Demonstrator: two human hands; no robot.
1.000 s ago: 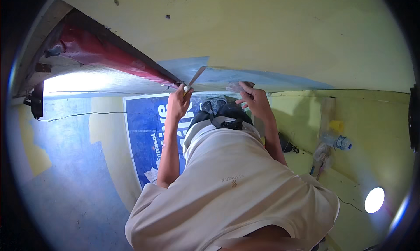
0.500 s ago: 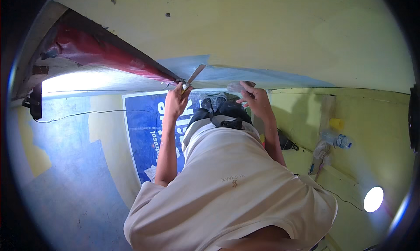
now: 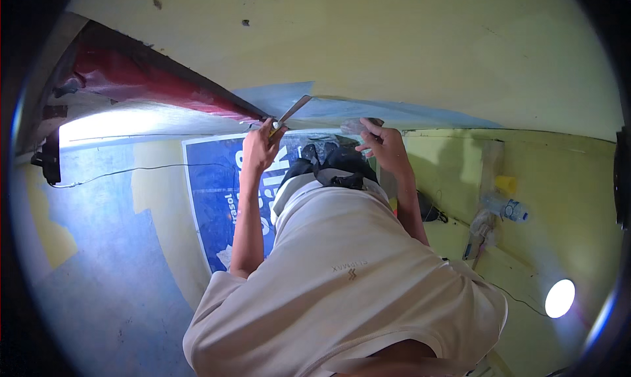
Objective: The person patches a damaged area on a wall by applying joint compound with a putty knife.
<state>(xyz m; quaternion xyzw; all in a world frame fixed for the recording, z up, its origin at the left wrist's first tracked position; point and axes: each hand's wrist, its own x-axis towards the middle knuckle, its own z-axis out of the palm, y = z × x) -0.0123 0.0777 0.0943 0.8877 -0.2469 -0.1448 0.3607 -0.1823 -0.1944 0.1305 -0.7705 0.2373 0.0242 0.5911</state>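
Note:
My left hand (image 3: 261,148) is closed around the handle of a putty knife (image 3: 294,110), whose narrow blade points up and right near the wall. A bit of yellow on the handle shows between the fingers. To its right, my right hand (image 3: 386,148) grips a grey flat-looking piece (image 3: 353,125) between thumb and fingers; its exact kind is unclear. Both hands are raised before my body, apart from each other, close to a pale yellow wall (image 3: 407,55) with a light blue patch (image 3: 374,109). Whether the blade touches the wall cannot be made out.
A red covered beam or ledge (image 3: 144,78) runs along the upper left, above a bright light. A blue printed banner (image 3: 213,212) lies below my left arm. To the right are a plastic bottle (image 3: 513,210), a yellow cup-like object (image 3: 505,184) and a round lamp (image 3: 560,299) with a cable.
My left hand has shifted slightly left with the putty knife. The grey piece in my right hand is turned a little. Both hands keep their hold.

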